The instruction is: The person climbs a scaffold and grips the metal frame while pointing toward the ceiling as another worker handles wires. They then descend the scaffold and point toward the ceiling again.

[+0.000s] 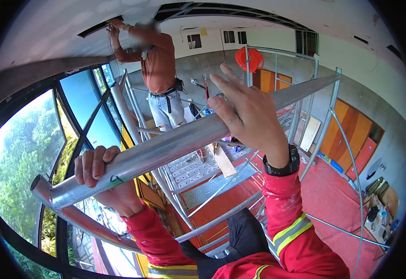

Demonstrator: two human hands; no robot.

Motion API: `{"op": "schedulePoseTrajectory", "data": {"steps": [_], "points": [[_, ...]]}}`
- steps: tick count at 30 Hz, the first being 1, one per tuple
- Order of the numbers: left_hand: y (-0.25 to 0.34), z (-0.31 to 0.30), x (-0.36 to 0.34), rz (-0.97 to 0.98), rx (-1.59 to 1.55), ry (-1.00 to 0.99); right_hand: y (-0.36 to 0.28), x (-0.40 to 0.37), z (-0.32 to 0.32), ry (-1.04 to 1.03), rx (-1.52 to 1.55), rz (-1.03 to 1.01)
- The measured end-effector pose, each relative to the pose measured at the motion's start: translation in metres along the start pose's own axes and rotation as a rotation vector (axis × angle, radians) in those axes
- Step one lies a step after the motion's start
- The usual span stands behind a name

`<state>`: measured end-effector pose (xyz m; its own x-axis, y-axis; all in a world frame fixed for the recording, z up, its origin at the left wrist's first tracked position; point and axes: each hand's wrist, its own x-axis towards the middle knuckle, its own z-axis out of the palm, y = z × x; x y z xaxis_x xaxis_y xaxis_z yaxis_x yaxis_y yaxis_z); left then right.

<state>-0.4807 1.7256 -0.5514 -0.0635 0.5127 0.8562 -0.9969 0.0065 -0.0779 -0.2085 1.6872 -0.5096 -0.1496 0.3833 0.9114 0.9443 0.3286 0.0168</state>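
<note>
A thick metal scaffold rail runs across in front of me, from the near left up to an upright at the right. Near its left end, my left hand is wrapped around it, with the fingers over the top. My right hand lies across the rail farther right, its fingers stretched and spread, pointing up. Below the rail is a perforated metal platform with a board and scattered tools on it.
A person in a brown shirt stands on the scaffold, hands raised to a ceiling slot. Red coiled hose hangs on the frame. Large windows line the left. Red flooring and a wooden door lie below right.
</note>
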Motion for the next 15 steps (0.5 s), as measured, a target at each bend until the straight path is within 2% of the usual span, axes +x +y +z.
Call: {"op": "schedulePoseTrajectory", "data": {"steps": [15], "points": [[0.0025, 0.0035, -0.0009, 0.026, 0.023, 0.043, -0.0054, -0.0002, -0.0008, 0.005, 0.037, -0.002]]}}
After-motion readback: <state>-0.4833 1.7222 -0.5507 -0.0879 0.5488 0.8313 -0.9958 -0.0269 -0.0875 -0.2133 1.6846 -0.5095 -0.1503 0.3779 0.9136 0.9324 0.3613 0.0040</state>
